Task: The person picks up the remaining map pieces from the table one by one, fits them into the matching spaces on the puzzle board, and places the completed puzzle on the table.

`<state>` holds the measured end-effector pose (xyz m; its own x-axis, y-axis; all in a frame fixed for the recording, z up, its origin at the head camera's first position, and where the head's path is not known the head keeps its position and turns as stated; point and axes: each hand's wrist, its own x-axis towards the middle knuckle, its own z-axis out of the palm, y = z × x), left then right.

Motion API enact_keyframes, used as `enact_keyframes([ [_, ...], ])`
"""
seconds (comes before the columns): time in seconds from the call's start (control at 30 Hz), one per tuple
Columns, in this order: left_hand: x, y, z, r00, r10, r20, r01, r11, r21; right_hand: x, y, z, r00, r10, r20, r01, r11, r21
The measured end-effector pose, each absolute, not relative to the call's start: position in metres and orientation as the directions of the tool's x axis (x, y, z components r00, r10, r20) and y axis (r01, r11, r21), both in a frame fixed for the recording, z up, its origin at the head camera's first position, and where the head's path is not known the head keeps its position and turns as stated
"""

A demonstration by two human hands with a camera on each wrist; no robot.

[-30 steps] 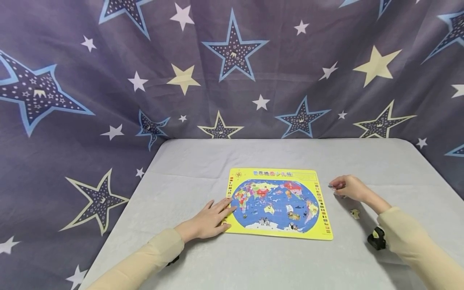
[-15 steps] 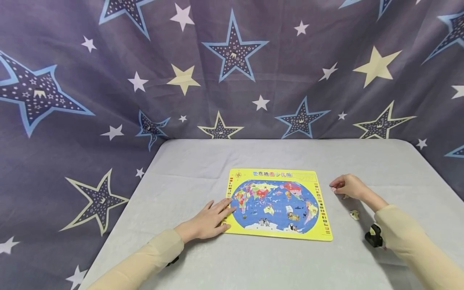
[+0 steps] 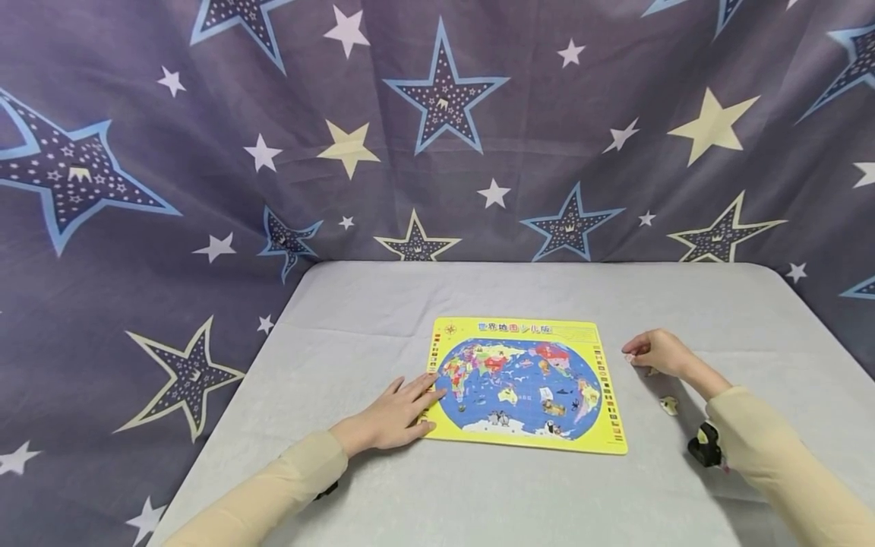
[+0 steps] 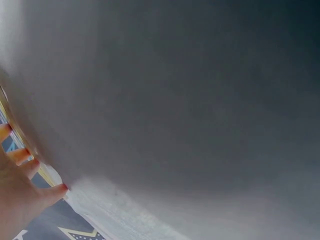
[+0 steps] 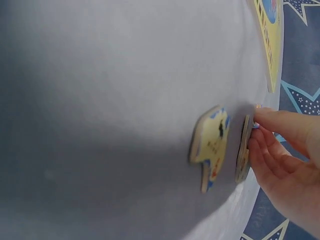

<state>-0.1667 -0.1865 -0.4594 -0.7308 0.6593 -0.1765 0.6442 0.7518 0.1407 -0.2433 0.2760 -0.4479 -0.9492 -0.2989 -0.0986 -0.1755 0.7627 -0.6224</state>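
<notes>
A yellow-bordered world map jigsaw board lies flat in the middle of the table. My left hand rests with spread, fairly straight fingers on its lower left edge. To the right of the board, my right hand pinches a small pinkish puzzle piece between thumb and fingers. That piece is mostly covered by the fingertips in the right wrist view. A yellow puzzle piece with blue edges lies on the table nearby. Another puzzle piece lies right by the curled fingers, seen nearly edge-on.
A light grey cloth covers the table. Behind and to the left hangs a dark star-patterned curtain. A black wrist camera sits under the right sleeve, close to the loose yellow piece.
The right hand has shifted very slightly, and the piece it pinches has turned so its pinkish face shows. A loose piece beneath that hand has come into view. The left hand stays put.
</notes>
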Motion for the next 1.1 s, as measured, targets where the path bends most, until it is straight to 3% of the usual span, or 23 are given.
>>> enact_keyframes([
  [1.1,-0.1666,-0.1859,-0.4577,-0.725,0.663,-0.187,0.647,0.749,0.147,-0.2366,0.2809,-0.443,-0.954,-0.288,-0.083,-0.177,0.766,-0.619],
])
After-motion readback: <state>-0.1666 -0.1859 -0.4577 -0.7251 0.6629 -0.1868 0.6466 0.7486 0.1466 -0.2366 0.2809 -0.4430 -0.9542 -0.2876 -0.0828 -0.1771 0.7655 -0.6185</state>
